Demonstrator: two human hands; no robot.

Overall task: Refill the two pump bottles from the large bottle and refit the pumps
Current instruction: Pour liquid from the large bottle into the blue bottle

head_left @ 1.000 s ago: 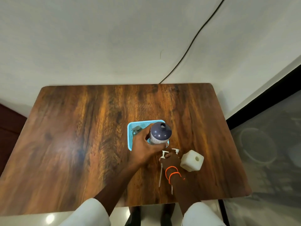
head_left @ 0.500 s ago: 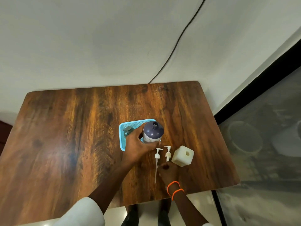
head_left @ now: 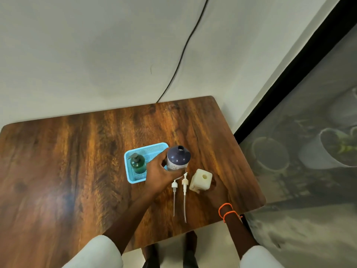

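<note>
— Where's the big one now?

— The large bottle [head_left: 178, 158] stands upright, cap off, at the right edge of the blue basket [head_left: 133, 176]. The left hand [head_left: 159, 172] is wrapped round its side, just as it was a second ago.

— And the other hand?

— That's what changed. The right hand [head_left: 213, 187] was down by the two pumps [head_left: 179, 187] a moment back; now it has slid over beside the square white bottle [head_left: 201, 179], touching it or nearly so. It's dark against the desk [head_left: 77, 161], so I cannot tell whether its fingers have closed.

— So the pumps are let go?

— Both lie loose on the desk, tubes toward us. The green pump bottle [head_left: 137, 163] sits in the basket with its pump on. I'd guess the white one gets filled first.
</note>
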